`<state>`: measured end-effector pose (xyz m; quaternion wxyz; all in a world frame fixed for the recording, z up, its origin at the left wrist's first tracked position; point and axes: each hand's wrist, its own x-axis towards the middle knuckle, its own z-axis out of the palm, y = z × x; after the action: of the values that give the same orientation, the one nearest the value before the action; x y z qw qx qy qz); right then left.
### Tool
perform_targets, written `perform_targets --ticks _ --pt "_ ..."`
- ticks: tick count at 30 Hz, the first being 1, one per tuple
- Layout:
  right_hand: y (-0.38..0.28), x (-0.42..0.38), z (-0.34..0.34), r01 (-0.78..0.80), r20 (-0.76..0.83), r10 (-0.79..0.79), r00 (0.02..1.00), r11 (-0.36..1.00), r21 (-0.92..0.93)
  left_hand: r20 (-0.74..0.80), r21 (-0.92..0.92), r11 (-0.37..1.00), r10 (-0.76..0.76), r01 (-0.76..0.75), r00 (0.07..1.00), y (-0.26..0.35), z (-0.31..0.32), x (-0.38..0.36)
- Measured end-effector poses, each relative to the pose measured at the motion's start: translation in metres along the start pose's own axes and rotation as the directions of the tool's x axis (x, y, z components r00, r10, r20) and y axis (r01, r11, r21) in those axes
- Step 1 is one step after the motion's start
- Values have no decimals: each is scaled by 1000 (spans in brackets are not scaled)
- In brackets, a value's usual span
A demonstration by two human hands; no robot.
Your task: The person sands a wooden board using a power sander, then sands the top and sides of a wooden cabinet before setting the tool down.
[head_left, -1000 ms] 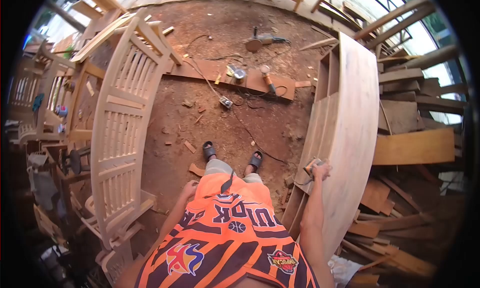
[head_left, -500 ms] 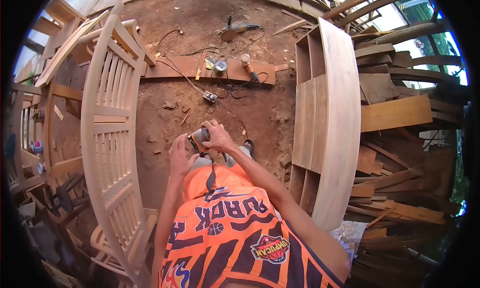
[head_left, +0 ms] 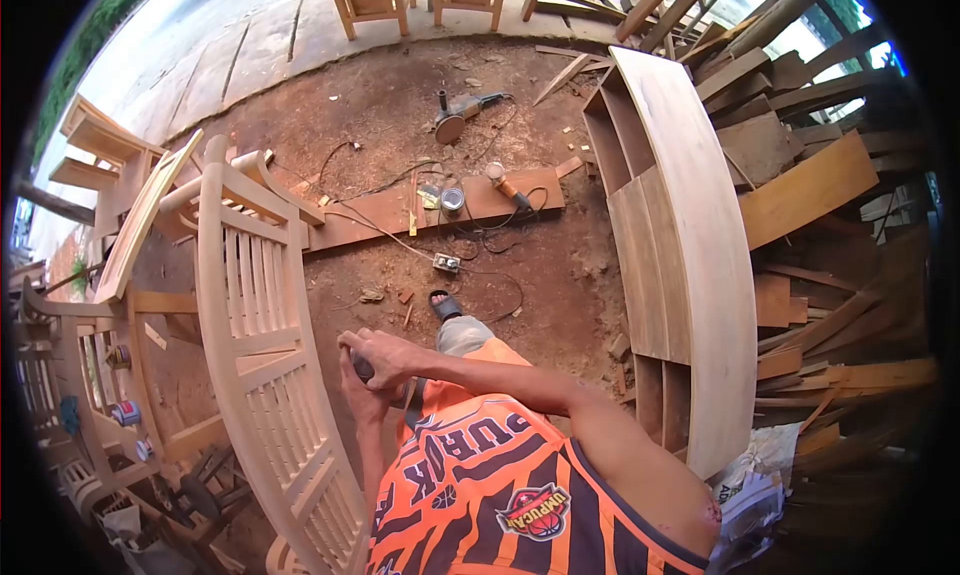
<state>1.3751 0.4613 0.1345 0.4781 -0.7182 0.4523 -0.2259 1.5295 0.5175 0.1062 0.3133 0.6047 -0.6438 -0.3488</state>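
Observation:
My right hand (head_left: 392,357) is wrapped over a palm sander (head_left: 362,365) with a dark top, just right of a slatted wooden bench (head_left: 268,347). My left hand (head_left: 362,395) grips the same sander from the near side, its fingers partly covered by the right hand. Most of the sander's body is hidden between both hands. The bench's unpainted frame stands close along the left of my hands.
A wooden cabinet (head_left: 690,265) lies to the right, beside stacked lumber (head_left: 810,190). On a plank (head_left: 370,220) ahead sit a can (head_left: 452,200) and an orange power tool (head_left: 508,187). An angle grinder (head_left: 452,125) rests farther off; cords and a socket box (head_left: 446,263) lie nearby.
My hands and the sander have moved left toward the bench. My left hand, spread beside the sander before, has closed around it. My body and view have turned.

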Motion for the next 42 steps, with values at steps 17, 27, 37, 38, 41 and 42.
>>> perform_targets --ticks 17,27,37,38,41,42 --pt "2 58 -26 -293 -489 222 843 953 -73 302 -203 973 168 -109 938 5 23 143" --pt "-1 -29 -19 -508 -766 560 315 781 363 678 -428 889 436 -164 592 -22 82 150" --pt "-10 -135 48 -444 -730 682 36 666 600 808 -374 737 557 -563 192 11 105 72" --pt "-8 -144 53 -434 -742 670 32 678 593 825 -369 724 544 -583 154 14 110 66" --pt "-5 -174 64 -479 -795 606 -45 685 549 836 -375 694 539 -615 98 28 132 45" --pt "-4 -189 67 -481 -816 575 -58 700 528 845 -373 682 530 -629 75 34 141 35"
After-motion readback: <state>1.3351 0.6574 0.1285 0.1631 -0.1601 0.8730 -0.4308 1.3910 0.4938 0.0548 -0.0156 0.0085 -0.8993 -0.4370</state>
